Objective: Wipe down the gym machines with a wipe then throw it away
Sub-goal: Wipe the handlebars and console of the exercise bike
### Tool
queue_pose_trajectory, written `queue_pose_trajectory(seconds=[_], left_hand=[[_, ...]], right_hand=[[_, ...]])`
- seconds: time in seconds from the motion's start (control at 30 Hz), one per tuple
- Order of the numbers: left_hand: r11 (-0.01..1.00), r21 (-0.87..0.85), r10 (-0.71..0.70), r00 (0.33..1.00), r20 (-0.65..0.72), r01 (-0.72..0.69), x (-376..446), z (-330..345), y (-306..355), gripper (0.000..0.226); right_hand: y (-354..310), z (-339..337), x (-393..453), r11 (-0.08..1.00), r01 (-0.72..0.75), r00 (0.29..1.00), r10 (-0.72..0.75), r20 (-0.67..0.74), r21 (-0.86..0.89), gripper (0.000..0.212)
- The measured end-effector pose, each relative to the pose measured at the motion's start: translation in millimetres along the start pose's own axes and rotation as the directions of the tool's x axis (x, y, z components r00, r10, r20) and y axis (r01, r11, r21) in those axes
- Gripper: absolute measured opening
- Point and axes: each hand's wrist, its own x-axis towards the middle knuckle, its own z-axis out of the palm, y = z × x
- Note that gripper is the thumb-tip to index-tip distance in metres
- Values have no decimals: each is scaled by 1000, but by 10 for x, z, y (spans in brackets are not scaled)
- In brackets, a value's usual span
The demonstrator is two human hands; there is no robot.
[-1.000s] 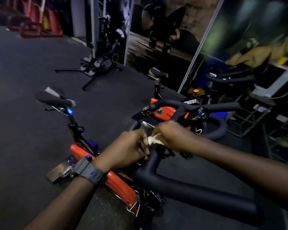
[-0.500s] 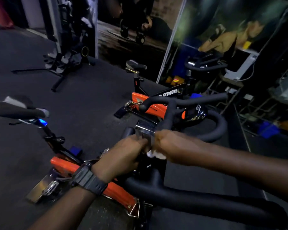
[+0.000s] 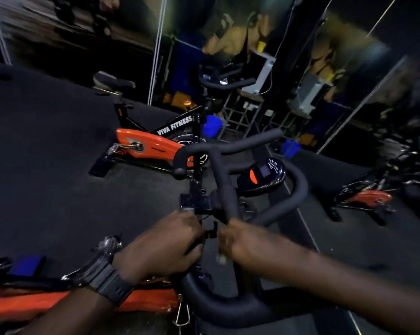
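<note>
The spin bike in front of me has a black looped handlebar and a small console. My left hand, with a black watch on the wrist, curls its fingers round a dark part at the handlebar's centre. My right hand is blurred and closed just right of it, at the base of the middle bar. A small pale bit of the wipe shows under its fingers; the rest is hidden. The two hands are a little apart.
The bike's orange frame runs low on the left. A second orange bike stands behind, and a third to the right. Blue buckets sit by the mirrored wall. Dark floor lies to the left.
My view swung right and down, so the saddle left the frame. The hands drew slightly apart, and far less of the white wipe shows now.
</note>
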Motion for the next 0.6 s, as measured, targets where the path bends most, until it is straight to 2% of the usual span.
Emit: queue_pose_trajectory(seconds=[0.07,0.13,0.2,0.3,0.37,0.43,0.5,0.6], left_hand=[[1000,4,4,999,40,-4,11,28,-44,23],[1000,-13,1,999,42,0,42,6,-62,22],[997,-70,-22,999,29,24,103,-13,-84,23],[993,-117,-40,998,-55,33,260,-24,-142,38],[991,-125,-55,992,-114,40,382,-8,-176,40],[991,-120,-69,988,-141,52,478,15,-195,41],[990,-129,-74,993,-93,61,537,43,-176,41],[973,-212,-113,991,-73,95,627,70,-200,35]], right_hand=[[-324,19,-201,997,80,989,-79,123,-1,6],[-206,18,-154,997,20,979,-36,201,78,5],[149,-35,128,995,-86,993,82,86,41,7],[528,-64,391,967,-253,961,250,-117,-17,7],[427,-22,282,965,-261,954,258,-152,6,9],[177,51,37,977,-209,972,212,-103,40,19],[58,44,-112,981,-187,982,188,-23,55,25],[343,-57,154,937,-350,932,350,-94,19,26]])
